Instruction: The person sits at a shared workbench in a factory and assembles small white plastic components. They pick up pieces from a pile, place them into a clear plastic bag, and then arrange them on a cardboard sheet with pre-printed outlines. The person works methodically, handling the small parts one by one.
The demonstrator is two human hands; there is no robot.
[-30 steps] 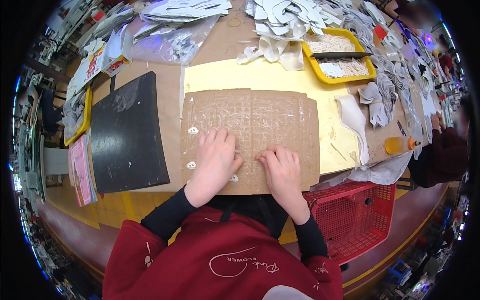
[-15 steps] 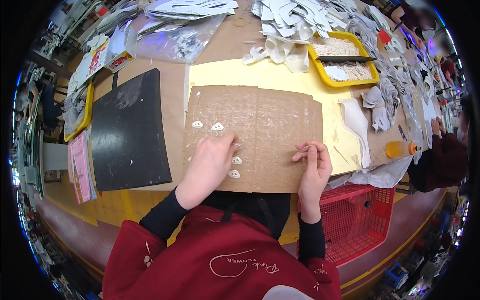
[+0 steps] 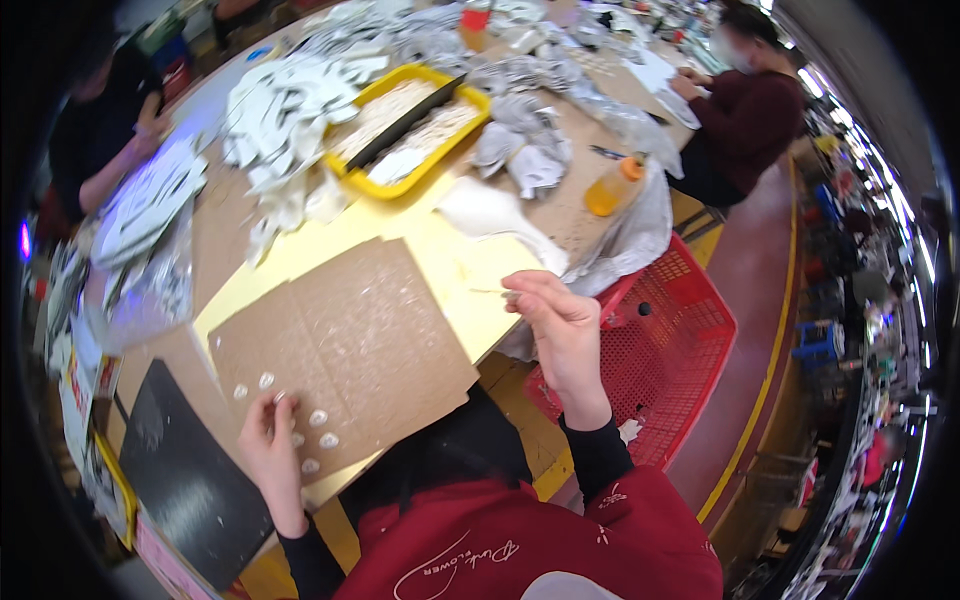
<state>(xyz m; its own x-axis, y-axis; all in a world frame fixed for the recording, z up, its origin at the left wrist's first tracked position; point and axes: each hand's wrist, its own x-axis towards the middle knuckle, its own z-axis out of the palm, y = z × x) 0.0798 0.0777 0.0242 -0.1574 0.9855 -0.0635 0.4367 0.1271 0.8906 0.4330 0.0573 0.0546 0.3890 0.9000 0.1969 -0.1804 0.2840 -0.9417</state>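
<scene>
A brown cardboard sheet [image 3: 350, 330] lies on the table before me, dotted with shiny patches. Several small white oval pieces [image 3: 318, 417], with tiny dark holes, sit on its near left part. My left hand [image 3: 268, 440] is over that part, thumb and forefinger pinched on one small white piece partly hidden by the fingertips. Raised beyond the cardboard's right edge, my right hand [image 3: 560, 325] is closed in a pinch. A thin pale stick [image 3: 487, 291] shows at its fingertips, over a yellow sheet [image 3: 440, 265].
At the back, a yellow tray [image 3: 470, 120] of pale pieces has a dark bar [image 3: 405, 122] across it. White cut pieces [image 3: 290, 110] are heaped beside it. An orange bottle [image 3: 615, 185] and red basket [image 3: 680, 350] are right, a black board [image 3: 190, 480] left. Other people sit around the table.
The view has swung right. My right hand has lifted away from the cardboard toward the right, over the yellow sheet. My left hand stays pinched near the white pieces.
</scene>
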